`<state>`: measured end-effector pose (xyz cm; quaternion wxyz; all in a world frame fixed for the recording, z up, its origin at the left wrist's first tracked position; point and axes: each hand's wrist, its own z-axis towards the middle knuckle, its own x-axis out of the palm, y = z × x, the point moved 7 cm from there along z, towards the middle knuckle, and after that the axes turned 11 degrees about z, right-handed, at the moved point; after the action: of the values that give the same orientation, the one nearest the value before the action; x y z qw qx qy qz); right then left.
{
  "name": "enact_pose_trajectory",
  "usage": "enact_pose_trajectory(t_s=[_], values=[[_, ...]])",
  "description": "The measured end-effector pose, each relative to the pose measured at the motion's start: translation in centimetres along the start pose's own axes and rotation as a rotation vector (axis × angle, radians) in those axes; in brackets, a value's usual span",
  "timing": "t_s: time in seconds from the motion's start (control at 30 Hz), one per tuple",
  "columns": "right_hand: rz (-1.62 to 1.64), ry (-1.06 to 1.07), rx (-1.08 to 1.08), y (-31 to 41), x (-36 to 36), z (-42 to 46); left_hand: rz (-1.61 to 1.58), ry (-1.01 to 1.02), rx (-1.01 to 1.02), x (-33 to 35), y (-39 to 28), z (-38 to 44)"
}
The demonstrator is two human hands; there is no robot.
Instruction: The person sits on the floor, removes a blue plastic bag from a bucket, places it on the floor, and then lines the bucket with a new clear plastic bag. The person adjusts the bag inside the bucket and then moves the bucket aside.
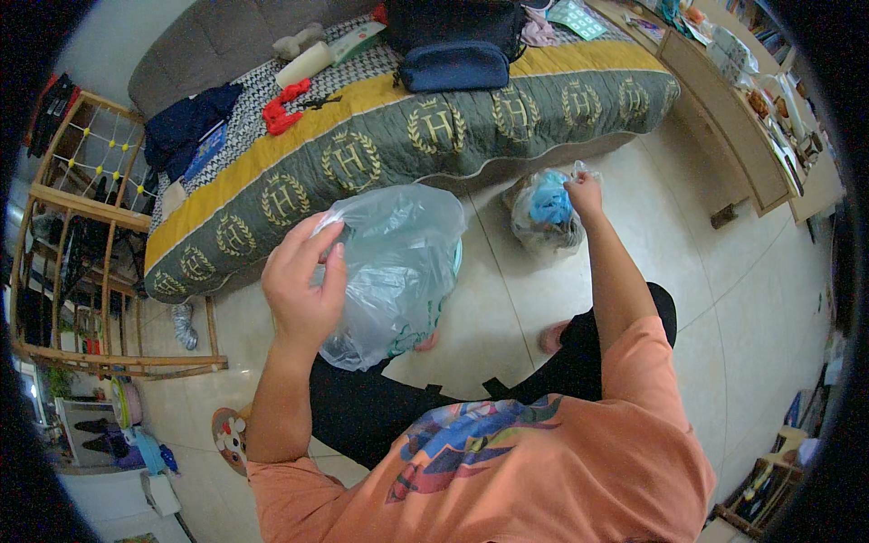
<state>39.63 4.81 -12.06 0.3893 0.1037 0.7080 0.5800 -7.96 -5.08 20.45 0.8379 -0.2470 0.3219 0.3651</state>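
My left hand (305, 282) pinches the rim of a translucent plastic bag (400, 271) between thumb and fingers. The bag bears green print, and its mouth stands wide beside the bed. Part of a light green rim shows at its right side; what lies under the bag is hidden. To the right, a filled clear plastic bag (543, 227) rests on the tiled floor with light blue material (550, 197) inside. My right hand (585, 192) grips the gathered top of that filled bag.
A bed with a grey and yellow cover (434, 125) runs across the front, holding a dark blue pouch (455, 66), red cloth (282, 108) and dark clothing (180, 129). A wooden rack (108, 271) stands left. A cluttered desk (726, 129) stands right. A round dog-pattern mat (231, 438) lies lower left.
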Motion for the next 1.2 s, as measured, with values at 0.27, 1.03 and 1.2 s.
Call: enact_pose_trajectory(t_s=[0.27, 1.03, 1.2], values=[[-0.137, -0.112, 0.011, 2.2, -1.9, -1.5, -0.04, -0.011, -0.002, 0.6, -0.1, 1.1], [-0.084, -0.231, 0.113, 0.7, -3.3, -1.3, -0.048, -0.016, -0.003, 1.3, 0.0, 1.9], [-0.12, -0.189, 0.154, -0.6, -3.0, -0.6, -0.047, -0.007, -0.009, 1.5, -0.1, 2.0]])
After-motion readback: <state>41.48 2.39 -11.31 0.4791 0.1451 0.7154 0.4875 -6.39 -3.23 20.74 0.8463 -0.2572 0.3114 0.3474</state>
